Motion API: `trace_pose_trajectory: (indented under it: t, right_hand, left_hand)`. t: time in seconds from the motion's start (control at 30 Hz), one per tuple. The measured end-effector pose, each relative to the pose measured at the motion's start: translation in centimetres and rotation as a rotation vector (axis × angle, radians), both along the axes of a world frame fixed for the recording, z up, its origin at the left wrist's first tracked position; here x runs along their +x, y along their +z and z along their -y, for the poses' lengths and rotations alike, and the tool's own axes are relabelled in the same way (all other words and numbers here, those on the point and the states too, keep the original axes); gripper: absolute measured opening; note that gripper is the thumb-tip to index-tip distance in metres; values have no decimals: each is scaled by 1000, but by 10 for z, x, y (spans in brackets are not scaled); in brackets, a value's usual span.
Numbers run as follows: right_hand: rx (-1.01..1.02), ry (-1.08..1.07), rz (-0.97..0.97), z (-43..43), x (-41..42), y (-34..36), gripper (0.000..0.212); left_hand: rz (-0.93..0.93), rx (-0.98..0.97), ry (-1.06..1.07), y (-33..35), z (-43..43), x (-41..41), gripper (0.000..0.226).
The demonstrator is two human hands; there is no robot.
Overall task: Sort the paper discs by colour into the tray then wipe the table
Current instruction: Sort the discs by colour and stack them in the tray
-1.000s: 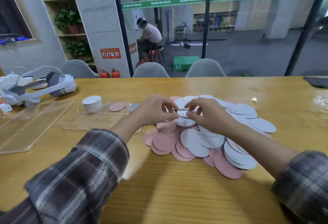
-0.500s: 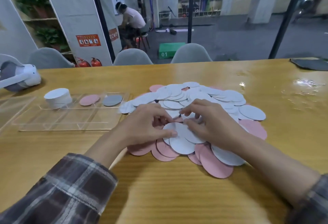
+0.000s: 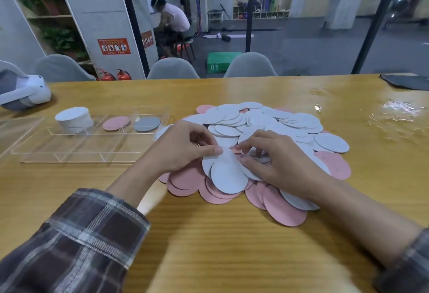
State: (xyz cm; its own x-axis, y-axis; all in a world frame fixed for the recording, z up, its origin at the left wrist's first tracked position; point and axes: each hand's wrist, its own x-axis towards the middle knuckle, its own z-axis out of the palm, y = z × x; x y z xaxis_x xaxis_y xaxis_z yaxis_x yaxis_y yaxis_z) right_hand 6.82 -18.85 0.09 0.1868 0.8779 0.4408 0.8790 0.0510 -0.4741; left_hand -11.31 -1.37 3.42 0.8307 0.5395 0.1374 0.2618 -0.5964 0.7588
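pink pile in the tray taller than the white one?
No: the white stack stands tall in the tray, while the pink disc beside it lies nearly flat.

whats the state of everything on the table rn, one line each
left hand, pinching white discs
right hand, fingers curled on the pile, grip unclear
pile, pink and white mixed, unsorted
tray, holds white stack, pink disc, grey disc
dark cloth, lying untouched
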Motion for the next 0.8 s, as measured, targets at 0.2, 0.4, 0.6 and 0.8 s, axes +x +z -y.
trace_pose_trajectory:
  t: [0.2,0.4,0.6,0.8]
  right_hand:
    - [-4,-21,-49,-1,-5,3,22]
    - [67,-87,-105,-5,-15,11,26]
    - [85,-80,-386,-2,-15,15,27]
    - [83,-43,-694,-3,-10,14,20]
  left_hand:
    - [187,-90,86,1,-7,0,13]
    - [307,-195,75,1,-1,3,13]
    - [345,-323,68,-1,7,7,20]
    - [272,-392,10,-1,22,11,15]
